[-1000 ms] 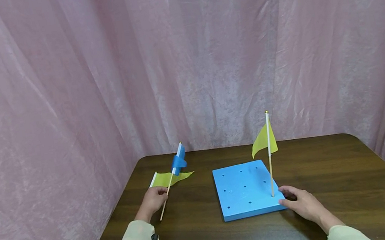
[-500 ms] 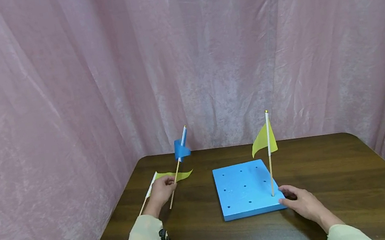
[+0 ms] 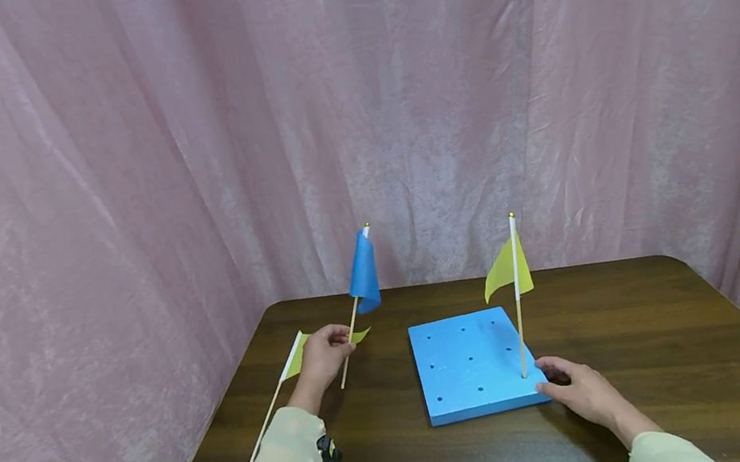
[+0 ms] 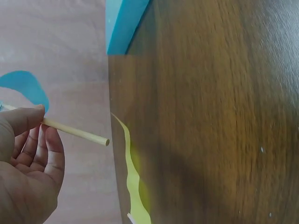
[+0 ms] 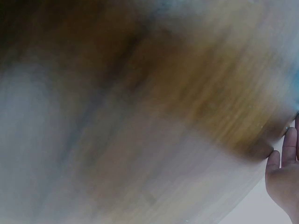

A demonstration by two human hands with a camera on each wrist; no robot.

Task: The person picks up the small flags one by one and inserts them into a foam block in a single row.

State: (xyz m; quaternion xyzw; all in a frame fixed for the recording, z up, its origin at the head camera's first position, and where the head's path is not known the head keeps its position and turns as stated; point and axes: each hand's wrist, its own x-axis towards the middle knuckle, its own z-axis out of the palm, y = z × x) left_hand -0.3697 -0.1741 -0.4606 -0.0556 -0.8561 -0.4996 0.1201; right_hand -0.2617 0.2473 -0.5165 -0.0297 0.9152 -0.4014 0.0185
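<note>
A blue flag on a thin wooden stick is pinched between the thumb and fingers of my left hand. It is held tilted above the table, its bare lower end pointing out past the fingers. Behind that hand a yellow flag lies on the table, partly covered by the hand and sleeve. To the right lies a square blue board with several small holes. One yellow flag stands upright in its front right hole. My right hand touches the board's right edge near that corner, fingers relaxed.
The brown wooden table has rounded far corners. Pink curtains hang behind it and along both sides. A dark band with a small device sits on the left wrist. The right wrist view is mostly blurred.
My left hand has lifted the blue flag and carried it to the right, turning it more upright. More of the lying yellow flag's stick now shows. My right hand and the board have stayed put.
</note>
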